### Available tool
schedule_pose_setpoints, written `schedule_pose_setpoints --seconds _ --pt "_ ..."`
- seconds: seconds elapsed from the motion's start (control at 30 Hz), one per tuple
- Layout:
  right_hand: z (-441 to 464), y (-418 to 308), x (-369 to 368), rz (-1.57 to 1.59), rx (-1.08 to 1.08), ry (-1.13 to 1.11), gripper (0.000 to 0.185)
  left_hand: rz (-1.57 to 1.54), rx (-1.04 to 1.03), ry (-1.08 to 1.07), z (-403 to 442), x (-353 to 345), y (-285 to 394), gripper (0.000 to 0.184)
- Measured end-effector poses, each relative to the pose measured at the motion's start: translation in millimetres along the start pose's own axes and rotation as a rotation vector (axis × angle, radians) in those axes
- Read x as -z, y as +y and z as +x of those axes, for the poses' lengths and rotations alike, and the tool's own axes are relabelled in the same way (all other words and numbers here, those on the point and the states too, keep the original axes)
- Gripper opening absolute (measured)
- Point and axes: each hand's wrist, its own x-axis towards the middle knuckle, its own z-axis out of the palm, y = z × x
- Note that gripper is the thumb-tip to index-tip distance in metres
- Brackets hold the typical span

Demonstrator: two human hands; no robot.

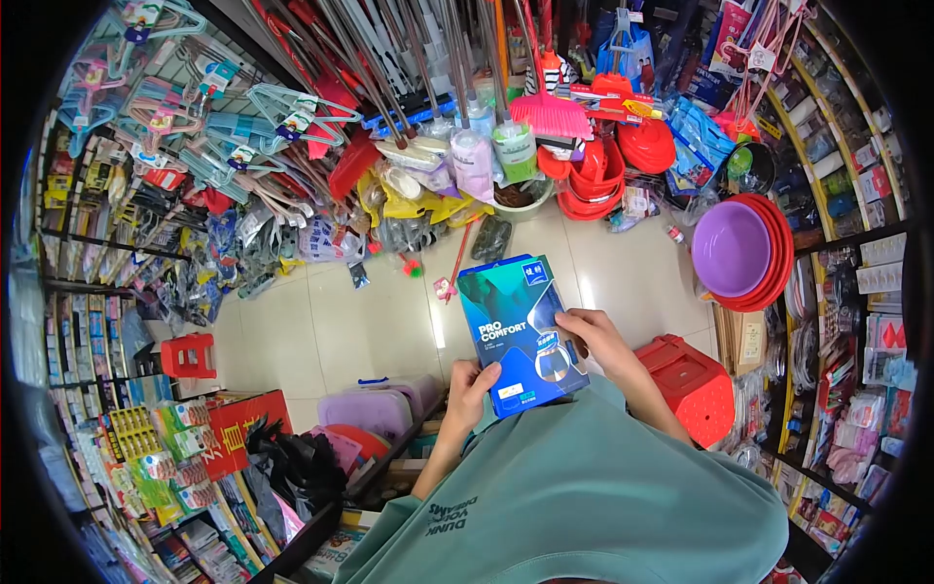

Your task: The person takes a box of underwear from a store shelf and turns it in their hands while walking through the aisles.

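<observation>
A flat blue and teal box (516,336) with "PRO COMFORT" and a picture of underwear printed on its front is held up before my body. My left hand (472,384) grips its lower left edge, the thumb lying on the front face. Higher up on the right side, my right hand (591,336) holds the other edge, also with the thumb in front. The fingers behind the box are hidden. The box is tilted slightly and its front faces me.
Brooms and mops, among them a pink broom (552,115), stand at the back. Purple (730,249) and red basins are stacked at the right. A red stool (684,389) is by my right side, another red stool (189,356) at left. Hangers (302,112) and packed shelves line both sides.
</observation>
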Motion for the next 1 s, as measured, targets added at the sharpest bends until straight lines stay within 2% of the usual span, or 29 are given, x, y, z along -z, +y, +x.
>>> schedule_pose_setpoints --seconds 0.2,0.3,0.5,0.67,0.77,1.0 --pt "-1 7 0 -0.036 0.005 -0.029 0.036 0.003 0.002 0.042 -13 4 0 0.035" --pt "-6 9 -1 -0.016 0.016 -0.039 0.036 -0.037 0.057 -0.01 -13 5 13 0.034" --pt "-22 6 0 0.057 0.074 -0.064 0.032 -0.046 0.007 -0.095 -10 10 10 0.032" --pt "-29 13 3 0.082 0.126 -0.111 0.025 -0.1 0.085 -0.002 -14 3 16 0.035" --pt "-32 10 1 0.158 0.065 -0.195 0.019 -0.12 0.014 0.086 -11 7 9 0.032" --pt "-26 14 -5 0.1 0.059 -0.233 0.022 -0.098 0.025 0.1 -10 16 24 0.038"
